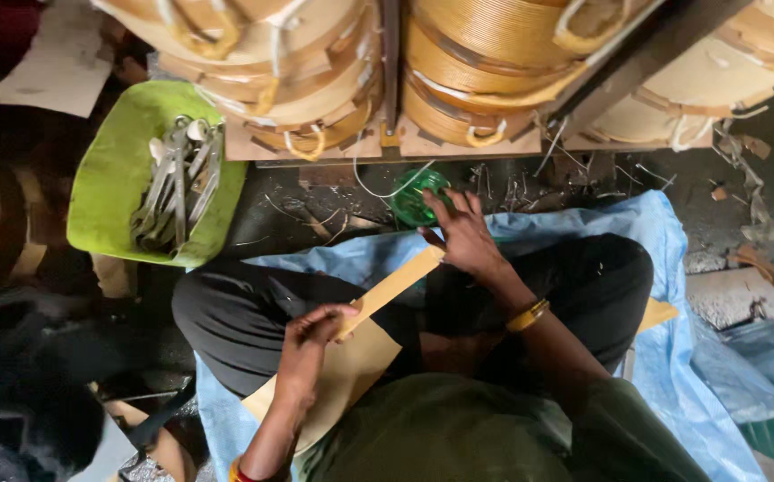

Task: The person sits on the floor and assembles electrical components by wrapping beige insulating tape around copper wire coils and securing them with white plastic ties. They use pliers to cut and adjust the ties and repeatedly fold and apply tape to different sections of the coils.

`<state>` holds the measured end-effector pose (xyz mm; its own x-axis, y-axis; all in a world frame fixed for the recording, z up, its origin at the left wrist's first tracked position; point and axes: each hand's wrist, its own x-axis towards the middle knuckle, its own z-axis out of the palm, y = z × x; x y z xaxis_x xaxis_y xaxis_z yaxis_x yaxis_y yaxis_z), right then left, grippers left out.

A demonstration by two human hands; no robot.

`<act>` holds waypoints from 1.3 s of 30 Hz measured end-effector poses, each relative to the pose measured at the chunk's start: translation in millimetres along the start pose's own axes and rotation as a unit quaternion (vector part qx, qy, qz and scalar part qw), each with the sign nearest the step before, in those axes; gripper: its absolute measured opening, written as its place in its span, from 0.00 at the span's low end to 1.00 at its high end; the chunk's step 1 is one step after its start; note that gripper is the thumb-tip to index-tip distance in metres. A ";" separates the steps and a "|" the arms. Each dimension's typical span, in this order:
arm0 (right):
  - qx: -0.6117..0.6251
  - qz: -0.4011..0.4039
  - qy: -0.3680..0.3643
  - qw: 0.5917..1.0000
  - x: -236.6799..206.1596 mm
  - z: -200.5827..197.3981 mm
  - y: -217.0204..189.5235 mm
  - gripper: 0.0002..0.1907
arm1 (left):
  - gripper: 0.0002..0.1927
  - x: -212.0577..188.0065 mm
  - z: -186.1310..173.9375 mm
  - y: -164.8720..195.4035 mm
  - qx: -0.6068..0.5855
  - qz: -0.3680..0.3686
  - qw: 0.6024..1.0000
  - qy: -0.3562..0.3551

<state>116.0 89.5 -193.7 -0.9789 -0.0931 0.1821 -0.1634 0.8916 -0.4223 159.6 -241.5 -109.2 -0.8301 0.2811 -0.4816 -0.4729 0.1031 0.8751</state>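
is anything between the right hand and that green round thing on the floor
Nothing visible does. The right hand holds one end of the tan paper strip, and its fingertips reach right up to the green round thing, with only bare dark floor and stray wire bits around it. The left hand holds the strip's other end.

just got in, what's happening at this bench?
A person sits cross-legged on a blue sheet on the floor, facing wound coils. Both hands grip a tan paper strip: left hand at its near end, right hand at the far end, beside a green roll. More tan sheet lies on the lap. A green tray of wrenches sits to the left.
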 end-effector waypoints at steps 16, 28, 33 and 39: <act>-0.080 -0.041 0.009 0.996 22.6 34.5 -15.5 0.32 | 0.09 31.9 -12.5 16.7 -0.059 0.073 0.994 -0.062; -0.067 -0.033 -0.008 0.997 14.4 37.1 -6.8 0.22 | 0.06 55.6 37.6 41.5 -0.080 0.132 0.987 -0.052; 0.015 0.010 0.029 0.999 22.0 16.3 -21.8 0.29 | 0.12 66.4 68.5 48.7 -0.083 0.100 0.991 -0.043; 0.332 0.030 0.210 0.919 -10.2 -67.8 -60.1 0.23 | 0.12 80.5 100.1 62.8 -0.021 0.129 0.991 -0.028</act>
<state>144.2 66.9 -110.0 -0.8777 0.2517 0.4079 -0.2856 0.4087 -0.8668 92.7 -116.8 -88.2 -0.9075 0.3463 -0.2379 -0.2605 -0.0194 0.9653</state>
